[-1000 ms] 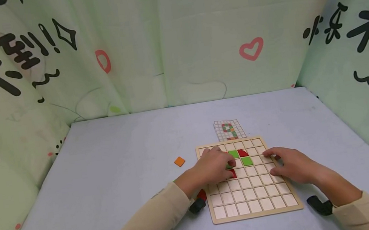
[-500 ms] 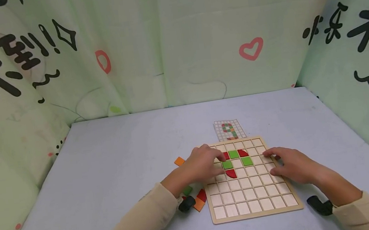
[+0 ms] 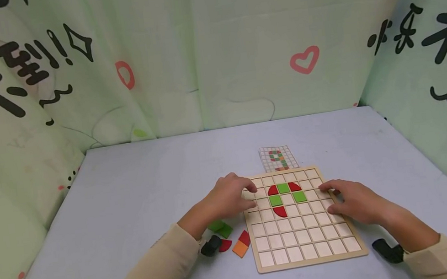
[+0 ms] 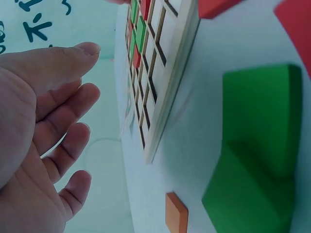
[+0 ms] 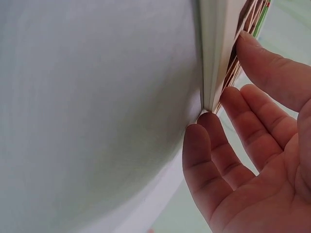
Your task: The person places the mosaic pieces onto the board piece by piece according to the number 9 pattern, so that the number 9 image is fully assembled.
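Note:
A wooden grid board lies on the table with several green squares and red rounded tiles in its upper cells. My left hand hovers at the board's left edge, thumb and fingers apart, holding nothing; the left wrist view shows its bare palm. On the opposite side my right hand rests its fingertips on the board's right rim. From the right wrist, the thumb reaches over the grid while other fingertips sit along the rim.
Left of the board lie loose green tiles, an orange square and red tiles. Another orange tile shows in the left wrist view. A printed pattern card pokes out behind the board. Printed curtains surround the table.
My left hand has drawn back leftward from the filled cells, uncovering the red and green tiles there. It now covers the orange tile left of the board. The right hand stays in place.

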Action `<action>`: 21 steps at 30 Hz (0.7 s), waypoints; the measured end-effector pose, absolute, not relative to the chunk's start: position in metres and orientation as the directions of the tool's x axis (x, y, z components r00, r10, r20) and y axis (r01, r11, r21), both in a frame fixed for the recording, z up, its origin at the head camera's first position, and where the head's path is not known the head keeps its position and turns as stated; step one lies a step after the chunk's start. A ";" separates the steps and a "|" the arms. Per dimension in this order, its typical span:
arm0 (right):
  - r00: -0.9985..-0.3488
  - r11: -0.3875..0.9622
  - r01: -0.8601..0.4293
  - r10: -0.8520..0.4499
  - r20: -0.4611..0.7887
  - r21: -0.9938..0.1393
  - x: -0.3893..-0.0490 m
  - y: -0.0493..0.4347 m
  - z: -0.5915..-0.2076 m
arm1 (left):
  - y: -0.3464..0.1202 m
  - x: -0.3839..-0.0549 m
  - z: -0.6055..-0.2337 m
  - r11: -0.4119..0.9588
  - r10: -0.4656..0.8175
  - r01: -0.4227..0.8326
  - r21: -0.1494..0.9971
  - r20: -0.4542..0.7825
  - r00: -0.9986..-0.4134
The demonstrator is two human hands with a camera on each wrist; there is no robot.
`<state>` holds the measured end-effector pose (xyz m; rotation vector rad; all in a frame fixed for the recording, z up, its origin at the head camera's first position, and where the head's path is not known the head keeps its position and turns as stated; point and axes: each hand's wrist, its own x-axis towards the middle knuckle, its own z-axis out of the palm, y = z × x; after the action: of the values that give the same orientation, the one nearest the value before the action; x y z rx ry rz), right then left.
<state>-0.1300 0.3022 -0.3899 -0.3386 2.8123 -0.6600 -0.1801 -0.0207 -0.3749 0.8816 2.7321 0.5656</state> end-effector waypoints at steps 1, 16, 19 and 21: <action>-0.946 0.872 -0.170 -0.275 -0.172 -0.460 -0.130 0.302 -0.390 | -0.023 -0.181 -0.375 0.749 0.592 0.508 0.426 -0.084 -0.802; -0.948 0.870 -0.176 -0.275 -0.158 -0.460 -0.129 0.302 -0.390 | -0.056 -0.184 -0.379 0.745 0.547 0.442 0.499 -0.080 -0.833; -0.949 0.870 -0.173 -0.273 -0.160 -0.461 -0.129 0.302 -0.390 | -0.061 -0.184 -0.379 0.746 0.533 0.422 0.514 -0.082 -0.842; -0.948 0.870 -0.173 -0.274 -0.162 -0.462 -0.129 0.302 -0.390 | -0.065 -0.184 -0.380 0.750 0.521 0.409 0.520 -0.085 -0.849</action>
<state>-0.1292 0.3016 -0.3898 -0.3417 2.8198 -0.6668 -0.1843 -0.0648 -0.3799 0.7347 2.7248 0.7316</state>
